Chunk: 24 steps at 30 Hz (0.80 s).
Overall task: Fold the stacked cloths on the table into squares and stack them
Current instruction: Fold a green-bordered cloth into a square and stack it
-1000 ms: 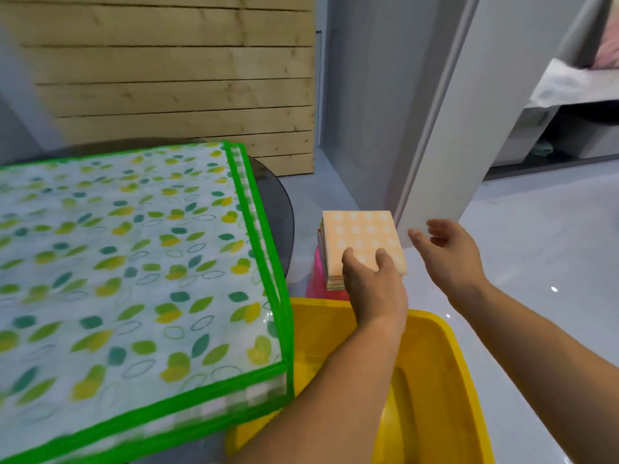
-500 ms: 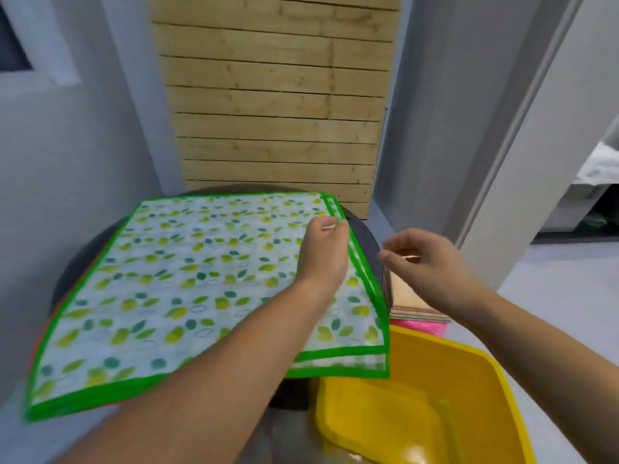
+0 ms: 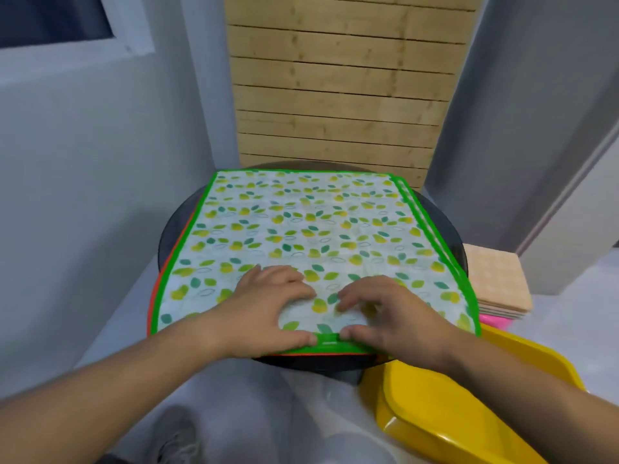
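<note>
The leaf-print cloth (image 3: 301, 229) covers most of the round bench (image 3: 447, 229), so its dark top shows only as a rim. Of the cloths underneath, only an orange hem (image 3: 150, 313) peeks out along the left and near edges; how many lie there cannot be told. The left hand (image 3: 264, 309) and right hand (image 3: 392, 316) hide parts of the near green hem, and whether their bent fingers (image 3: 284, 279) pinch the cloth or only press it is unclear. A pink thing (image 3: 495, 321) under the folded stack (image 3: 495, 276) is mostly hidden. The yellow tub (image 3: 452, 413) and a blurred shoe (image 3: 177, 440) run off the bottom edge.
</note>
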Available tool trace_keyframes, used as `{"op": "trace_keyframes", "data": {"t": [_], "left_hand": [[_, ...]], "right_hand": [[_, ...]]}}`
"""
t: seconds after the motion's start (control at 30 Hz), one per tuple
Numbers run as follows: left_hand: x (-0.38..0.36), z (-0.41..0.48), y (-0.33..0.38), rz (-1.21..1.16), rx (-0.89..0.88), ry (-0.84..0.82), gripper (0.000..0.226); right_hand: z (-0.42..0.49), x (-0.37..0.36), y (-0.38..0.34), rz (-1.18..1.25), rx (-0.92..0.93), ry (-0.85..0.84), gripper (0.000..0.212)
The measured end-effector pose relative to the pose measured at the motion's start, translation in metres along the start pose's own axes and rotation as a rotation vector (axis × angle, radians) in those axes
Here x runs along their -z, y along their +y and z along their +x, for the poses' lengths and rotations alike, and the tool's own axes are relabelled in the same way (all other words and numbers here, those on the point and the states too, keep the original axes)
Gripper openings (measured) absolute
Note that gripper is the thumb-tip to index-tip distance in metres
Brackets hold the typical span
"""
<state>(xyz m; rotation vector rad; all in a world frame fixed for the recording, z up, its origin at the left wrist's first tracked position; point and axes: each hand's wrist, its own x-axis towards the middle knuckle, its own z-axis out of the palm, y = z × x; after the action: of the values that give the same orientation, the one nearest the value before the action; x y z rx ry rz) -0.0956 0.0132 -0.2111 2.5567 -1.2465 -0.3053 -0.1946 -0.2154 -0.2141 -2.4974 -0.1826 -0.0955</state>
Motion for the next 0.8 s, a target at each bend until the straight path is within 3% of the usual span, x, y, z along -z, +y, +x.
{"op": "trace_keyframes", "data": {"t": [0.23,0.43,0.8], "left_hand": [[-0.014,-0.013,-0.02,-0.139,-0.028,0.041,0.073],[-0.016,-0.014,-0.023,-0.171,-0.048,0.069,0.062],[-0.016,-0.02,-0.022,-0.148,-0.026,0.049,0.063]], "right_hand": [[-0.003,-0.011,0.01,-0.057,0.018,-0.004,0.038],[-0.01,-0.019,0.01,-0.071,0.026,0.055,0.029],[-0.018,-0.023,0.006,-0.058,0.04,0.036,0.027]]}}
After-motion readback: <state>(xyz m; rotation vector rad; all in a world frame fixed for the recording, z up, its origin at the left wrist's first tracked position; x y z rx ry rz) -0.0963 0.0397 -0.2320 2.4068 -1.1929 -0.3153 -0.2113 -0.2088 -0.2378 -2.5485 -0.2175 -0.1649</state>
